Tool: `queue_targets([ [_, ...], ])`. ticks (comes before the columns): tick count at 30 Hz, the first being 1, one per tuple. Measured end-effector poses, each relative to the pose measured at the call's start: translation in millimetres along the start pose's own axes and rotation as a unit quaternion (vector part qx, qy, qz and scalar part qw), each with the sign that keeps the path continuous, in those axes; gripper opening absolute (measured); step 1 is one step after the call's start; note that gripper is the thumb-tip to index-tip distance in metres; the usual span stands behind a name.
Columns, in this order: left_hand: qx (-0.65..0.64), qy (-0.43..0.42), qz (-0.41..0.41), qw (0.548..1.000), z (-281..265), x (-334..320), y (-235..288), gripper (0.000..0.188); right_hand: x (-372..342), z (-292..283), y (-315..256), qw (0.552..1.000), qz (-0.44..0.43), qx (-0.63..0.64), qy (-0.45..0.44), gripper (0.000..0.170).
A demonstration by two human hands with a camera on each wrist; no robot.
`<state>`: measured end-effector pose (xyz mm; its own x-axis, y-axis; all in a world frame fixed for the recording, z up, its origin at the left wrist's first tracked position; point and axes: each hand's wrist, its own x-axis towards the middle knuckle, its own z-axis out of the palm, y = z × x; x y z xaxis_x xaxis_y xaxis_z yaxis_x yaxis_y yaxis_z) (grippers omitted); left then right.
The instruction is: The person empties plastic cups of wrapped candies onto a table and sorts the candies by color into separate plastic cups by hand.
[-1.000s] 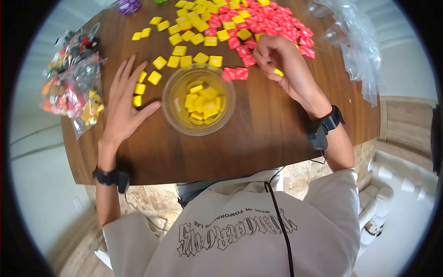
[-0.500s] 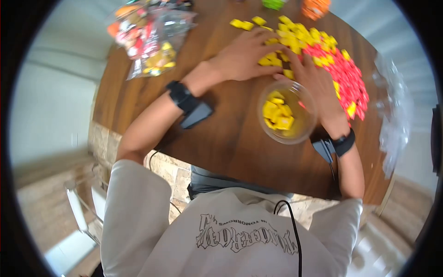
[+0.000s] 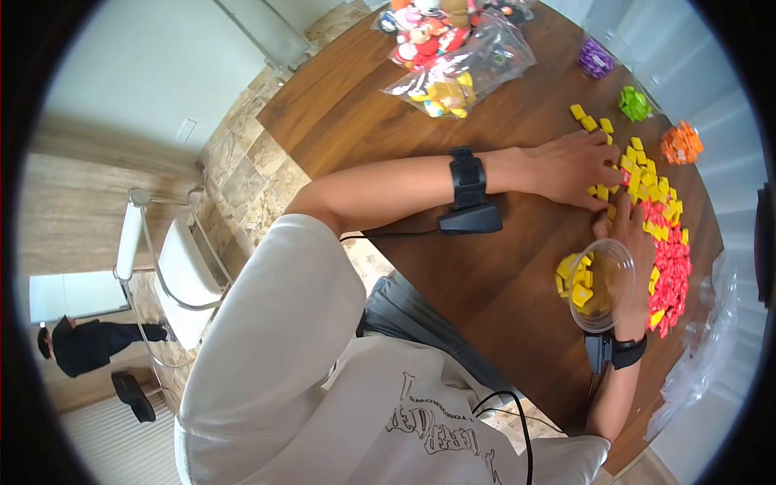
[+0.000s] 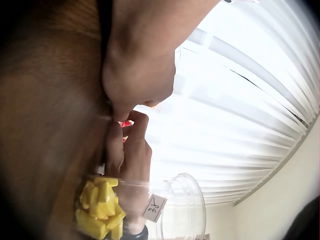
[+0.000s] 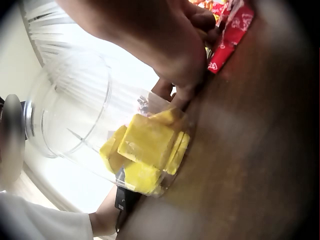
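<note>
Both hands have now come together at the pieces, where a second ago the left one lay on the bare wood, left of the cup, and only the right worked there, a yellow piece at its fingertips. The head has swung leftward too, so I can't be sure whether the cup itself has shifted.

The left hand (image 3: pixel 570 170) lies across the near left edge of the loose yellow pieces (image 3: pixel 644 176), fingers spread and slightly bent over them; I see nothing gripped in it. The right hand (image 3: pixel 629 242) reaches in close beside it, fingers partly bent; I cannot tell whether it pinches anything.

The clear cup (image 3: pixel 608 303) stands upright on the table (image 3: pixel 485 283) just beside the right wrist, on the near side, with a small heap of yellow pieces inside (image 3: pixel 581 283). To the right spread the red pieces (image 3: pixel 672 271), some yellow ones among them.

As I judge it, the work is at the pile for now: neither hand is over the cup's mouth, and many yellow pieces lie outside it.

Farther off sit a purple bundle (image 3: pixel 596 60), a green bundle (image 3: pixel 635 103) and an orange bundle (image 3: pixel 683 143); a bag of toys (image 3: pixel 495 58) lies to their left, and clear plastic bags (image 3: pixel 699 364) at the right edge.
</note>
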<state>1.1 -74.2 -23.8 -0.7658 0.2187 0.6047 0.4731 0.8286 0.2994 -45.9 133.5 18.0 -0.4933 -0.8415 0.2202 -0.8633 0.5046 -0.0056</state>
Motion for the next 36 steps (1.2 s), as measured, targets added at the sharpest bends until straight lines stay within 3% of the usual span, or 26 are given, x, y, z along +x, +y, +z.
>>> queue_targets([
  [3,0.019,0.032,0.012,0.999,5.8,-2.5,-2.8,0.032,2.6,14.3,3.7,0.999,0.009,-0.049,0.021,0.036],
  [17,-0.001,0.030,-0.020,0.999,0.0,-3.8,1.7,0.017,1.7,16.1,7.4,0.999,0.031,-0.025,0.001,0.034],
  [20,0.028,0.033,-0.037,0.998,4.8,-2.6,-1.3,0.014,1.6,13.7,7.0,0.999,0.038,0.003,-0.027,0.045],
  [22,0.022,0.032,-0.058,0.998,2.7,-2.5,-1.6,0.015,2.8,10.5,0.5,1.000,0.030,0.000,0.006,0.025],
  [26,-0.002,-0.017,-0.105,0.994,-9.2,-1.7,0.2,0.019,3.5,6.8,-6.8,1.000,0.022,0.002,0.020,0.022],
  [27,-0.062,0.048,-0.135,0.988,-12.0,-2.9,-2.3,0.021,3.1,8.7,-6.0,0.999,0.001,0.005,0.034,0.020],
  [28,-0.130,0.110,-0.160,0.972,-16.1,-0.7,-1.0,0.024,0.4,9.1,-3.4,0.999,-0.014,0.004,0.046,0.019],
  [30,-0.179,0.143,-0.270,0.935,-26.8,2.1,-0.7,0.026,-0.5,9.1,-2.0,0.998,0.002,0.050,0.031,0.020],
  [32,-0.195,0.183,-0.292,0.918,-35.8,2.7,-8.8,0.018,-0.8,10.6,-0.4,0.995,-0.022,0.069,0.068,0.019],
  [33,-0.338,0.192,-0.335,0.858,-46.4,-1.3,1.3,0.019,-1.9,13.2,3.5,0.996,-0.020,0.075,0.054,0.018],
  [34,-0.405,0.169,-0.444,0.781,-53.3,2.2,4.0,0.024,-1.2,14.4,4.4,0.998,-0.015,0.050,0.044,0.018],
  [36,-0.529,0.151,-0.369,0.749,-49.4,-12.7,-11.6,0.030,0.4,14.6,3.9,0.997,-0.015,0.035,0.061,0.019],
])
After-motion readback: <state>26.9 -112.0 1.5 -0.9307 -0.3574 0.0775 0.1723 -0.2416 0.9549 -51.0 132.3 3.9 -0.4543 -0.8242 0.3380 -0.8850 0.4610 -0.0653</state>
